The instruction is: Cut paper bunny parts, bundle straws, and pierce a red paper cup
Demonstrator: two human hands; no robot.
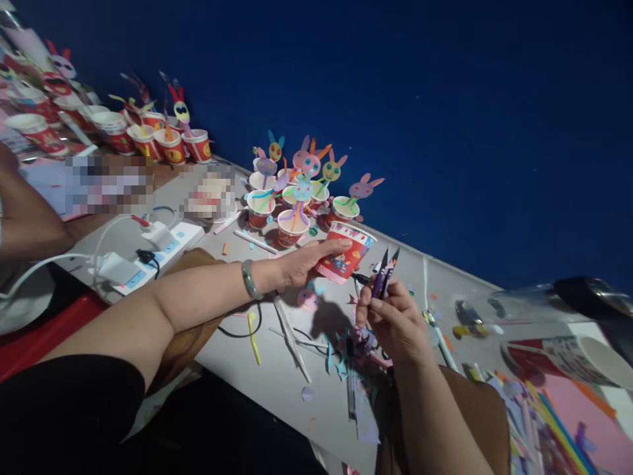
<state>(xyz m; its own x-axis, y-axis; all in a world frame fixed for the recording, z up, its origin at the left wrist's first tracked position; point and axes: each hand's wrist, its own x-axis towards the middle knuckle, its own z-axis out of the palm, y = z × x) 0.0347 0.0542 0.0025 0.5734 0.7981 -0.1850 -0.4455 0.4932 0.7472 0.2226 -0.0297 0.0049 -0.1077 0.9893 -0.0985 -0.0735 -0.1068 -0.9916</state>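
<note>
My left hand point(306, 260) grips a red printed paper cup point(341, 257) by its side, thumb on its outer wall. The cup is tilted, its white rim up and a pink band round its bottom. Just right of the cup, my right hand point(393, 316) is closed on small purple scissors point(383, 274), their two dark points upward and slightly apart. A black pen-like tip point(361, 278) shows between that hand and the cup; its other end is hidden. Below the hands lie a pink paper face point(308, 299) and a heap of paper scraps point(366, 346).
Several cups with paper rabbit faces point(293, 227) stand by the blue wall point(445, 132). More cups point(198, 146) are at the far left. A power strip point(171, 247) with cables lies beside another person's arm point(30, 218). At right are a tipped cup point(554, 359) and coloured strips point(554, 422).
</note>
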